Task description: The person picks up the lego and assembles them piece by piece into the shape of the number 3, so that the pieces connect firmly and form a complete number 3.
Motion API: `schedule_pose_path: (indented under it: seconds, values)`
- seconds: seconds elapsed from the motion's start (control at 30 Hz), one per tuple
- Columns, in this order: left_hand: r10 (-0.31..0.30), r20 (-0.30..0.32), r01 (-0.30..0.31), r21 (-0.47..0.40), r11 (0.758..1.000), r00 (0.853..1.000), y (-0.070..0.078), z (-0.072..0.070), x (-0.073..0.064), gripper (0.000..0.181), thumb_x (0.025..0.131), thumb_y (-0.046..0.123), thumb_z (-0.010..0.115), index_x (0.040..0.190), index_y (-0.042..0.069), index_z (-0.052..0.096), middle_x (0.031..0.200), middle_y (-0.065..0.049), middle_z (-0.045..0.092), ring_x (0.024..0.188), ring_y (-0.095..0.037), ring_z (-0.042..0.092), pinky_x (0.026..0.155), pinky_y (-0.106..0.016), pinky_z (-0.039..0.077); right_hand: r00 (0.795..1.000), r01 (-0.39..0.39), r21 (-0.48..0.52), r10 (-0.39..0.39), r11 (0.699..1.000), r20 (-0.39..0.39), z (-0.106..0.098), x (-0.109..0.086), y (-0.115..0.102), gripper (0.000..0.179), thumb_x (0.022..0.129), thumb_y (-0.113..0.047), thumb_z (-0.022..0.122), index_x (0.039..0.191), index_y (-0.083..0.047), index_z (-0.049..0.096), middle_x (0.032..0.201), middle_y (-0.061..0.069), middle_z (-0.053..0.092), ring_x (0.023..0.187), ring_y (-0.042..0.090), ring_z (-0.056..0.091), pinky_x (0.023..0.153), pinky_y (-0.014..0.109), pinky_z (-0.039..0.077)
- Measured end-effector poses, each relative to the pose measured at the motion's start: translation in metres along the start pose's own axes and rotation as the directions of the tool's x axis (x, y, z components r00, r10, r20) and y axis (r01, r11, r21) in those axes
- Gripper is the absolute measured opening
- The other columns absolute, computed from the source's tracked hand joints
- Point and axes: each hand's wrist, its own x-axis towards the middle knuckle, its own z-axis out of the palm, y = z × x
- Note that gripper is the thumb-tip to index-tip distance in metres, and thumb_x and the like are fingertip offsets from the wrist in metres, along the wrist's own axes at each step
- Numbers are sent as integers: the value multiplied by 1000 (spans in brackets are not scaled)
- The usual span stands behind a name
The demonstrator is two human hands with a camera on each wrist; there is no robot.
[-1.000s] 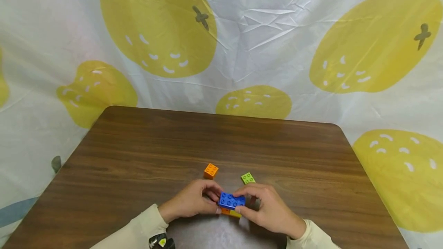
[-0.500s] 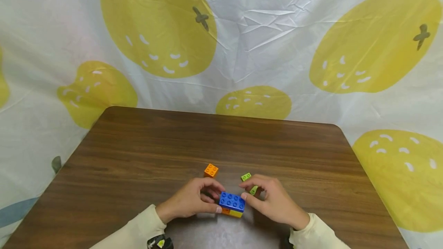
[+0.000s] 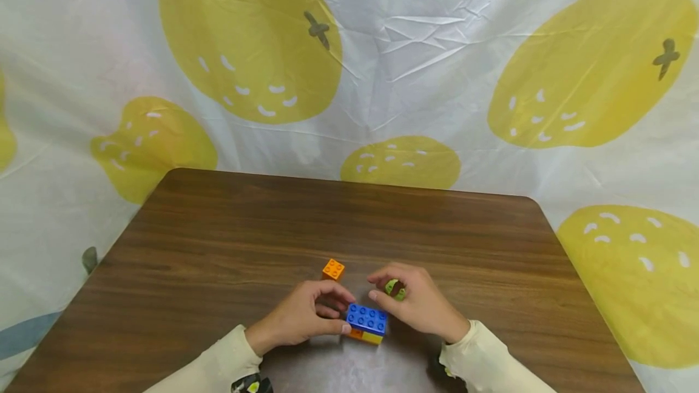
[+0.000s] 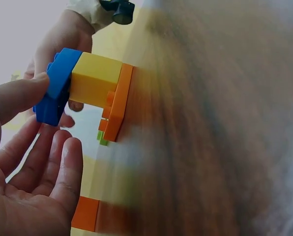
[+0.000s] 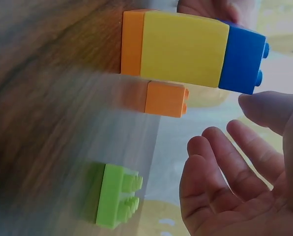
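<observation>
A stack of toy building bricks stands on the table: a blue brick on top, a yellow brick below it, and a flat orange brick at the bottom. My left hand holds the stack's left end, its thumb on the side of the blue brick and fingers behind. My right hand is just right of and behind the stack, with relaxed, slightly bent fingers and nothing in its grasp. A light green brick lies beside those fingers, partly hidden by them in the head view.
A small orange brick stands on the table behind my left hand. The brown wooden table reaches back to a white curtain printed with yellow fruit.
My right hand has let go of the blue brick and moved back, over the green brick. My left hand has stayed at the stack's left end.
</observation>
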Motion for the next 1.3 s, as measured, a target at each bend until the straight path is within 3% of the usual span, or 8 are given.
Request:
schedule_pose_path:
  seconds: [0.5, 1.07, 1.3]
  values:
    - [-3, 12, 4, -54, 999, 1000, 1, 2, 0, 37, 88, 9, 86, 121, 1, 71, 121, -15, 71, 111, -23, 70, 94, -27, 62, 998, -47, -18, 48, 999, 34, 12, 15, 9, 25, 94, -19, 81, 117, -10, 78, 104, 1, 79, 86, 5, 68, 71, 33, 62]
    - [-17, 25, 19, -66, 998, 1000, 0, 0, -1, 36, 90, 11, 85, 121, 1, 70, 122, -14, 70, 111, -23, 70, 94, -27, 62, 998, -58, -31, 59, 998, 24, 20, 40, 16, 36, 91, -23, 85, 123, -9, 75, 112, 5, 77, 91, 19, 72, 75, 32, 63]
    - [-4, 24, 5, -62, 998, 1000, -2, 0, 0, 36, 90, 10, 85, 121, 0, 69, 122, -15, 70, 111, -23, 70, 94, -27, 62, 998, -56, -27, 57, 998, 30, 25, 50, 15, 43, 89, -25, 87, 126, -9, 73, 114, 7, 76, 95, 24, 73, 76, 38, 65]
